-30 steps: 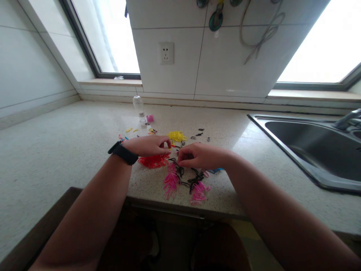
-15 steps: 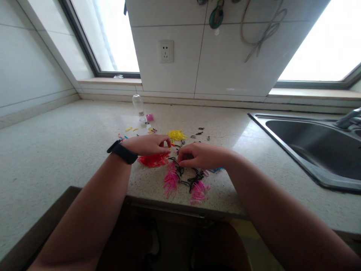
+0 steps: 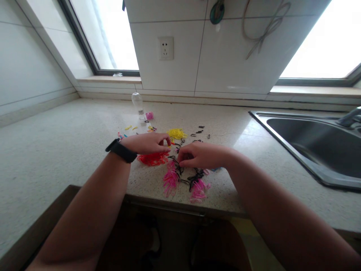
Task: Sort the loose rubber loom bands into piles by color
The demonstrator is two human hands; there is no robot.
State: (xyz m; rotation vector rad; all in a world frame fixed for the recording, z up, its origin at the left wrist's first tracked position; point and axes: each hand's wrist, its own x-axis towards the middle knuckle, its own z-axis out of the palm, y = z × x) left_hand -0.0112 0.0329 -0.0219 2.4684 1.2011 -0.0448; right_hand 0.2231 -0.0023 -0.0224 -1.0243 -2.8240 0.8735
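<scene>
Small coloured rubber bands lie in piles around both hands. My left hand [image 3: 154,143], with a black band on its wrist, hovers over the red rubber bands [image 3: 153,159]. Its fingers are curled, with a speck of yellow by the fingertips; what they hold is too small to tell. My right hand [image 3: 197,155] is closed, thumb and fingertips together at the black rubber bands [image 3: 179,168]. Whether one is pinched there is hidden. Pink rubber bands [image 3: 170,178] lie just below, with a second pink pile [image 3: 199,190] nearer the counter edge. Yellow rubber bands [image 3: 176,133] sit beyond the hands.
A clear bottle [image 3: 138,106] stands at the back beside a pink lump [image 3: 149,115]. Loose black bands [image 3: 200,131] are scattered behind my right hand. A steel sink [image 3: 307,146] is set into the counter [image 3: 84,150] on the right. The wall has a socket [image 3: 166,48].
The view has tilted slightly downward. Both hands stay almost in place, and the piles look the same.
</scene>
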